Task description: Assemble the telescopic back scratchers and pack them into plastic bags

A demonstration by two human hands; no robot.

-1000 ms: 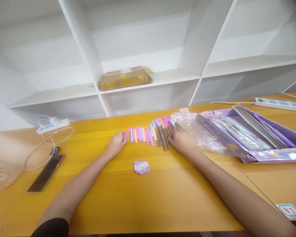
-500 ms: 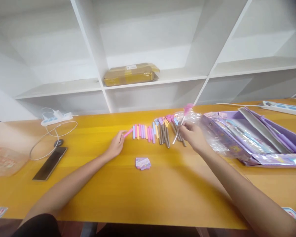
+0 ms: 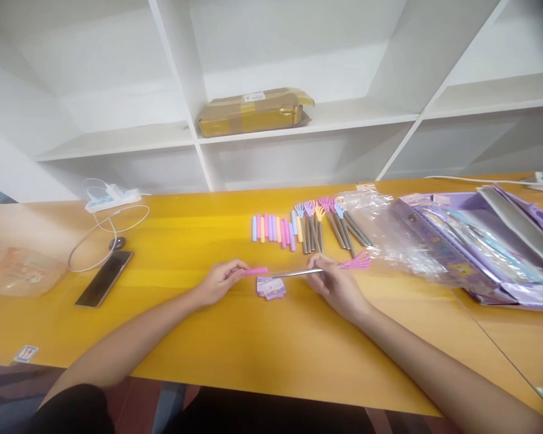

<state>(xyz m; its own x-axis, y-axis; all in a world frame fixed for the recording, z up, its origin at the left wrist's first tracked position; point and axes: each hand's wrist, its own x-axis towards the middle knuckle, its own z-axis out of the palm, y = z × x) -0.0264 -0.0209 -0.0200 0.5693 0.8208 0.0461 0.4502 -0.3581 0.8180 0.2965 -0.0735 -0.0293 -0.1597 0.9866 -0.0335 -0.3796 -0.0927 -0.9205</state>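
Between the fingers of my left hand is a pink handle tube, pointing right. My right hand grips the metal rod of a back scratcher with a pink hand-shaped head. The rod's bare end points at the tube, with a small gap between them. Just below lies a small stack of purple printed cards. Behind my hands several coloured handle tubes lie in a row. Beside them are several back scratchers with metal rods and pink, blue or yellow heads.
Clear plastic bags and an open purple box with wrapped items are at the right. A phone, a power strip with white cable and an orange bag lie left. A taped parcel sits on the shelf.
My right hand has swung the back scratcher from upright to nearly level and moved it nearer the cards. My left hand has brought the pink tube right and toward me. The camera view has shifted.
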